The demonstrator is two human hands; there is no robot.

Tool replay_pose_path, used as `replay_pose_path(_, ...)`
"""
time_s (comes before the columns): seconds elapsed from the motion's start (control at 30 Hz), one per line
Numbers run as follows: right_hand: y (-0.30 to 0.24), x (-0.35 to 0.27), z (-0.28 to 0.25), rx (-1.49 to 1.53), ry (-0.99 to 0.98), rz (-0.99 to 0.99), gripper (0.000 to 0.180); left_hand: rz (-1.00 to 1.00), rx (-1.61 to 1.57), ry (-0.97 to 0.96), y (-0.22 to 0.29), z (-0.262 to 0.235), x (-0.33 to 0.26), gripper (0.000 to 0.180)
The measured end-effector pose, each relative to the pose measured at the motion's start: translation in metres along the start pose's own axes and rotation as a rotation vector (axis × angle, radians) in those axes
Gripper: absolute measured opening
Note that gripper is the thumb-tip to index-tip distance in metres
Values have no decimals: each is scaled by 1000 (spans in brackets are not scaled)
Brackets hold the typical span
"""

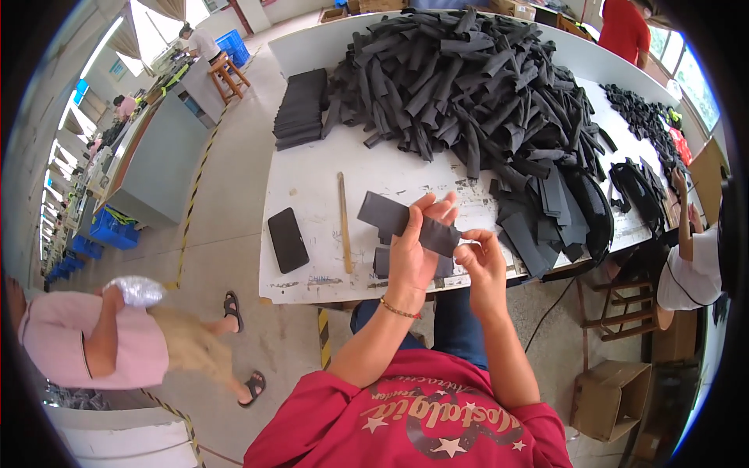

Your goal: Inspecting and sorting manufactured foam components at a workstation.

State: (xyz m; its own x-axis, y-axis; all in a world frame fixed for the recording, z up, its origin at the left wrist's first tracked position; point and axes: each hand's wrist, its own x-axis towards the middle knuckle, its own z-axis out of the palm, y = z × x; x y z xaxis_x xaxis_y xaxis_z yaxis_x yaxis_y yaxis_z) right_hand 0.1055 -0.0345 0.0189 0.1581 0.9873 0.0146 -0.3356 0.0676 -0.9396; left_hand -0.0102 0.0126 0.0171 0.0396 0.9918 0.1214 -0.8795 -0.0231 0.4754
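My left hand (412, 261) is closed around a flat black fabric strip (380, 211), its thumb lying across the near face. One end of the strip sticks out to the left, the other to the right of the palm. At that right end, the thumb and fingertips of my right hand (487, 273) pinch the edge. Beneath my hands, a few flat black pieces (381, 264) lie at the table's front edge, partly covered by the left hand. Beyond rises a large heap of black fabric tubes (445, 86), with a neat stack of black pieces (301, 105) on its left.
A black phone (289, 240) and a wooden stick (344, 222) lie on the white table (312, 175). Flat black pieces (546, 214) are piled at right. Nearby are a walking person (94, 339), a seated person (693, 261), a stool (616, 308) and a cardboard box (612, 400).
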Motion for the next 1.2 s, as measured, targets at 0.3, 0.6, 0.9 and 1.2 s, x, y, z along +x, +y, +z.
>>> replay_pose_path(0.3,-9,13,2,-584,-24,-744,22,125,150,222,38,-40,-2,22)
replay_pose_path(0.6,-4,15,1,-301,-87,-167,6,80,65,251,50,-49,-2,17)
replay_pose_path(0.9,37,66,-14,-371,15,-91,12,201,1208,241,70,-78,29,18)
replay_pose_path(1.2,60,64,-60,-1129,78,-375,29,385,1512,82,40,-89,105,12)
